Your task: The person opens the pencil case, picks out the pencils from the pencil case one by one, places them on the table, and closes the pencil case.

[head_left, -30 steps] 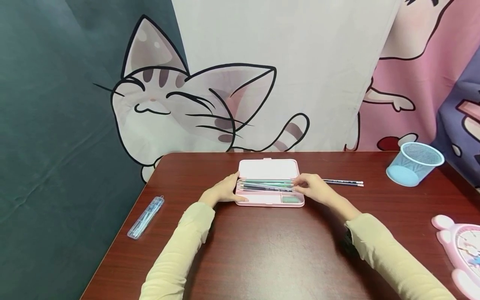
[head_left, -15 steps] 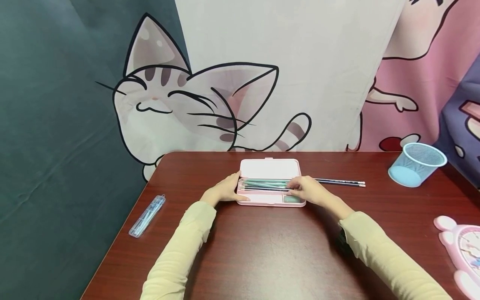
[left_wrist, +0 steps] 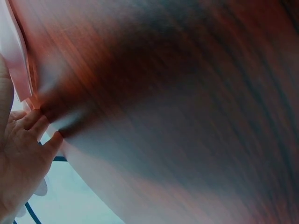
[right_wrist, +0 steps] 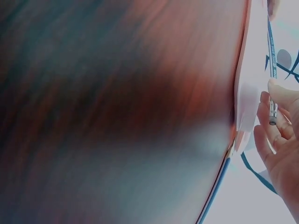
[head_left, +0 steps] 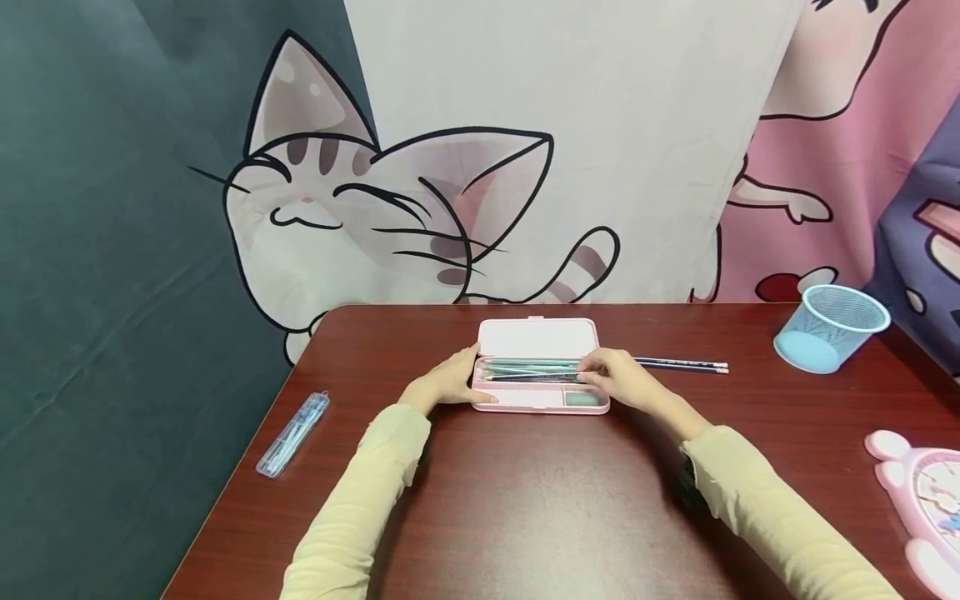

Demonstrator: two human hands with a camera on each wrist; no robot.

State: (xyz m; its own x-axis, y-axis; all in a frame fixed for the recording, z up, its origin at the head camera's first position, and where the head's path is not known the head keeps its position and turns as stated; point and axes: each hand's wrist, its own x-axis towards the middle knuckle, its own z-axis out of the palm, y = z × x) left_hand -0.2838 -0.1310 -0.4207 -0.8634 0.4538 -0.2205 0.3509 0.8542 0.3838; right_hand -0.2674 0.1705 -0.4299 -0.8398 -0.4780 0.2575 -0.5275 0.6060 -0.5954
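Left hand (head_left: pixel 444 382): spread, holding end of pencil case (head_left: pixel 525 397) | right hand (head_left: pixel 621 379): pinching pencil (right_wrist: pixel 273 56)

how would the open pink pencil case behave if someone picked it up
The pencil case probably stays stiff, judging by its straight, even edges. Its lid lies open, so it might swing. The pencils look loose, so tilting would likely slide them.

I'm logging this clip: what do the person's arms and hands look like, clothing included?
The left sleeve and right sleeve are long, pale cream and wrinkled. The left hand and right hand are bare, with no gloves showing.
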